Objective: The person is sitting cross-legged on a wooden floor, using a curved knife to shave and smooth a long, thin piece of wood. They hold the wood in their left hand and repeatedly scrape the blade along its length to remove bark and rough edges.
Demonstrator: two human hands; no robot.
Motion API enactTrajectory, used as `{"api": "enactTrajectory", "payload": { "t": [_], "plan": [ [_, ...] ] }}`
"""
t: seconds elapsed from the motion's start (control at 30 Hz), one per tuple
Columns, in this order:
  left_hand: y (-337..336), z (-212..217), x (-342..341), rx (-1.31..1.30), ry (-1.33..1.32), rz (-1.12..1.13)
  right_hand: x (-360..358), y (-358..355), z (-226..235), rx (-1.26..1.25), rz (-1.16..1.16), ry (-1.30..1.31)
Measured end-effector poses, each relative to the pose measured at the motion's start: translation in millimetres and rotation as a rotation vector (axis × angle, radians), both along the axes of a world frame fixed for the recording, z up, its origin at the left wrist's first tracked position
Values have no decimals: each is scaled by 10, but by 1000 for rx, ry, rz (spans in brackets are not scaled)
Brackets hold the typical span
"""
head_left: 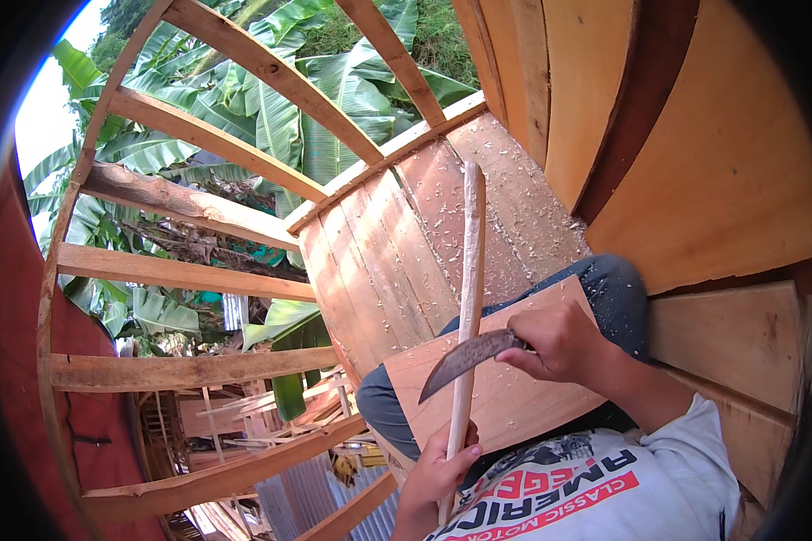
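Note:
A long pale wooden stick [470, 243] with a whittled, faceted surface runs up from my lap, away from me. Near its lower end my left hand [444, 469] is wrapped round it. My right hand [555, 343] grips a knife [467, 361] with a broad, dark, curved blade; the handle is hidden in the fist. The blade lies across the stick, its tip pointing left and toward me. Under both, a flat wooden board [523, 397] rests over my thighs.
Wood shavings [505, 198] litter the plank floor [361, 261] ahead. Railing bars [189, 281] stand along the left, with banana leaves [334, 108] beyond. A wooden wall [722, 153] rises close on the right. Corrugated metal sheets [289, 496] show below the railing.

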State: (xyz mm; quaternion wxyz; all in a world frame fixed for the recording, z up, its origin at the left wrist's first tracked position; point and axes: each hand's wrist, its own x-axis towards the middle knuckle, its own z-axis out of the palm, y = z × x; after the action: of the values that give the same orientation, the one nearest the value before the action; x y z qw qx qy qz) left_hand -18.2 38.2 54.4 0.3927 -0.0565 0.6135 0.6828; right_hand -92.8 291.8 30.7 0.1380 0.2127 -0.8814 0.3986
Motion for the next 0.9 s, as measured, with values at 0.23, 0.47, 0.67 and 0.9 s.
{"api": "enactTrajectory", "payload": {
  "t": [0.23,0.47,0.67,0.9],
  "plan": [
    [-19,48,-115,-256,178,-23,8,-157,-70,64,-13,35],
    [-112,-70,-24,-202,264,-62,-159,-30,6,18,-260,35],
    [-184,-182,25,-224,281,-46,-57,-72,-77,66,-84,43],
    [-239,-164,-24,-364,443,-138,184,-251,-94,43,-16,65]
  ]
}}
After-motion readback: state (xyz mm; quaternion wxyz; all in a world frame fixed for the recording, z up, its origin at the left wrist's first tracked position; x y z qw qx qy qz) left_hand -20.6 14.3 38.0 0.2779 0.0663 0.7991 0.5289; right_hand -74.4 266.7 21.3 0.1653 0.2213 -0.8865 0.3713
